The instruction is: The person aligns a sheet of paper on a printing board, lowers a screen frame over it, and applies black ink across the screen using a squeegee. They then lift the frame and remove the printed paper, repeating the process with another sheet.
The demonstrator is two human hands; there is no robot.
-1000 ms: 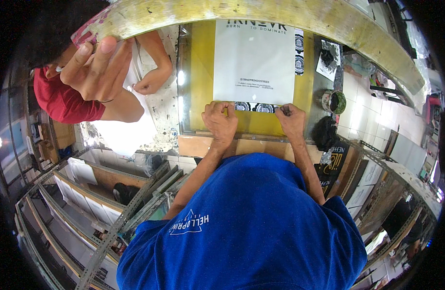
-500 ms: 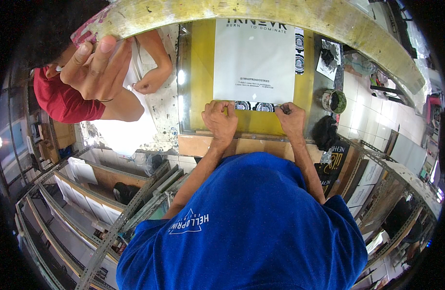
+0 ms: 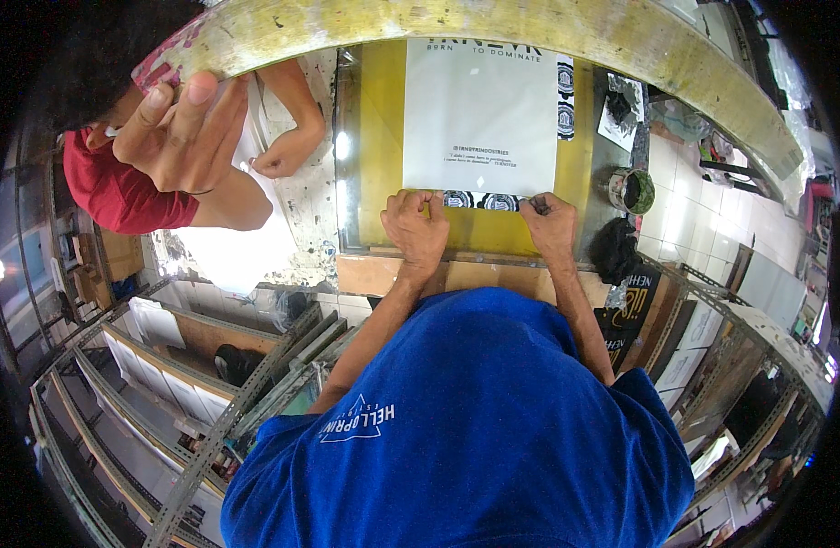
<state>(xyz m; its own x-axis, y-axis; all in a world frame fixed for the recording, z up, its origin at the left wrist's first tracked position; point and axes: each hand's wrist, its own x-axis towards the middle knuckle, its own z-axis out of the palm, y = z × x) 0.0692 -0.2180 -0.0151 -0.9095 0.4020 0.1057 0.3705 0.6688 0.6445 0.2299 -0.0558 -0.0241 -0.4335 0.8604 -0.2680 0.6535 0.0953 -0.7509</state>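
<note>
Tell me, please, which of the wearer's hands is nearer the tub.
Right: the right hand is left of the tub; the left hand is farther, at the lower left of the sheet.

Bright light glares off white tiles (image 3: 685, 212); edges bend strongly.

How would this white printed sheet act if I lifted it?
The white sheet would probably flop, as it looks thin and lies flat over the yellow surface. It's probably light, showing hardly any thickness. With left hand and right hand at its near corners, the far part might sag.
</note>
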